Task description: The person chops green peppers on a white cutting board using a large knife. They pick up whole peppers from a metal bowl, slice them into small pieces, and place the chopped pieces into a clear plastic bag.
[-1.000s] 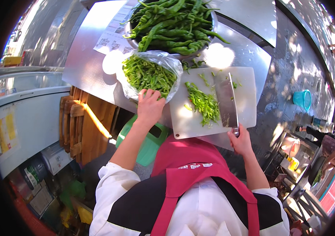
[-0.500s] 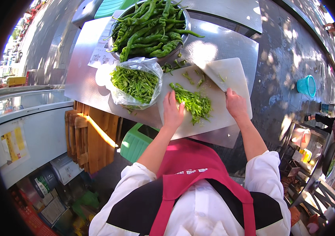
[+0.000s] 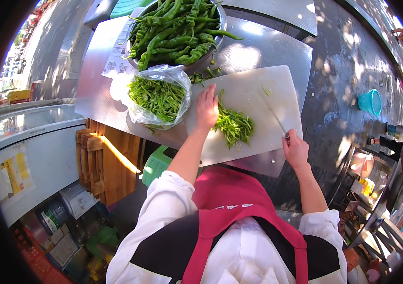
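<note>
Plainly, the pile of sliced green pepper [image 3: 234,127] lay on the white cutting board [image 3: 253,87], a little left of its middle and toward its near edge. Its long axis ran from the far edge toward the near one, slanting slightly rightward, with the narrower end at the far side. The left hand [image 3: 207,110] was much the nearer of the two: it stood along the pile's left flank, between it and the board's left edge, so that the slices lay directly to its right, close against the hand. Its fingers were stretched out and held together, pointing at the far edge; nothing showed in its grasp, though the underside was hidden. The right hand [image 3: 296,150], by the board's right edge toward the near right corner, was curled round the handle of a knife [image 3: 279,124]. The blade, seen nearly edge-on, slanted away toward the far edge, with bare board between it and the pile to its left. A few shreds [image 3: 266,90] lay toward the far right corner. Past the board's left edge stood a clear plastic bag [image 3: 181,75] filled with pepper strips [image 3: 156,99], and beyond that, near the metal table's [image 3: 282,47] far edge, a bowl [image 3: 224,22] heaped with whole green peppers [image 3: 177,38].
</note>
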Action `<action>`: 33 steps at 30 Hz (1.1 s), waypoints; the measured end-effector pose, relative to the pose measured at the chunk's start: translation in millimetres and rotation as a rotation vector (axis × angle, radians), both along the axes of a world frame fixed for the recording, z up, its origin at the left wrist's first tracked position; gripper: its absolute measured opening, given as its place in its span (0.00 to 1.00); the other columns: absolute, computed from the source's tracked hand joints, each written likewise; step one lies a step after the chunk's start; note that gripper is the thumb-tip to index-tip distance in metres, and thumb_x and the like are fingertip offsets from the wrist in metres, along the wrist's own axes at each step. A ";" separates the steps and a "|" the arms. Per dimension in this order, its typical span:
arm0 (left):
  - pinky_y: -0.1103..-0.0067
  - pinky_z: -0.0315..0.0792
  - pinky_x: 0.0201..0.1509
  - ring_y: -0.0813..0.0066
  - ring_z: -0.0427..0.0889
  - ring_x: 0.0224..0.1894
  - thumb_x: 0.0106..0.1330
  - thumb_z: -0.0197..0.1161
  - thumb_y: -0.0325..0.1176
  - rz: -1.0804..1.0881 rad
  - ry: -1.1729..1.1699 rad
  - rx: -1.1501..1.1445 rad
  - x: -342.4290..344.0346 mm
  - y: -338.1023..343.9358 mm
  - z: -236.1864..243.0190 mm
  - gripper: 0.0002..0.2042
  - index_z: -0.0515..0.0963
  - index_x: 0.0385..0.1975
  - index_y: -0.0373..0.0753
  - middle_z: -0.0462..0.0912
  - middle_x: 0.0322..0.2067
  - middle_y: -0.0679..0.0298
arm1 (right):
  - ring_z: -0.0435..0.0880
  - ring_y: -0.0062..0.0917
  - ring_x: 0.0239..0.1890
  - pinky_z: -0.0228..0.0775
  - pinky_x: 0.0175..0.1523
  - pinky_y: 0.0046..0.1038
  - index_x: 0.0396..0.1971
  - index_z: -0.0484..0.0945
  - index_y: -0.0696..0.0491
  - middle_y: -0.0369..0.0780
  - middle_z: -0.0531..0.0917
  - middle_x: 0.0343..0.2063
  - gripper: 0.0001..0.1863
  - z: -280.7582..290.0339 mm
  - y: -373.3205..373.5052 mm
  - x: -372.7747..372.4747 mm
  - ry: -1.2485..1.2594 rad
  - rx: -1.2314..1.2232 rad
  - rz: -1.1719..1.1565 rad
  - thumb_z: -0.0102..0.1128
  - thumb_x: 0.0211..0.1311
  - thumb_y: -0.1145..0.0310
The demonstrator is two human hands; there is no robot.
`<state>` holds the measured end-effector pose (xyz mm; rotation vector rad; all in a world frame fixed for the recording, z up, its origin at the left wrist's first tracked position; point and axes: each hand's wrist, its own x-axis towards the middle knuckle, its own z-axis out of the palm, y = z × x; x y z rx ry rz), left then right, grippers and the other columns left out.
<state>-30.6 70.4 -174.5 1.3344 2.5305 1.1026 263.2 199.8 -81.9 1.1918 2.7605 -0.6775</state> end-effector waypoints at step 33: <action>0.59 0.45 0.67 0.52 0.54 0.65 0.45 0.67 0.61 0.010 0.021 -0.190 76.1 -50.5 8.9 0.45 0.60 0.65 0.49 0.56 0.65 0.54 | 0.72 0.17 0.13 0.63 0.18 0.19 0.29 0.65 0.53 0.33 0.71 0.15 0.10 -70.2 -157.2 47.4 0.655 -1.275 -0.859 0.60 0.58 0.75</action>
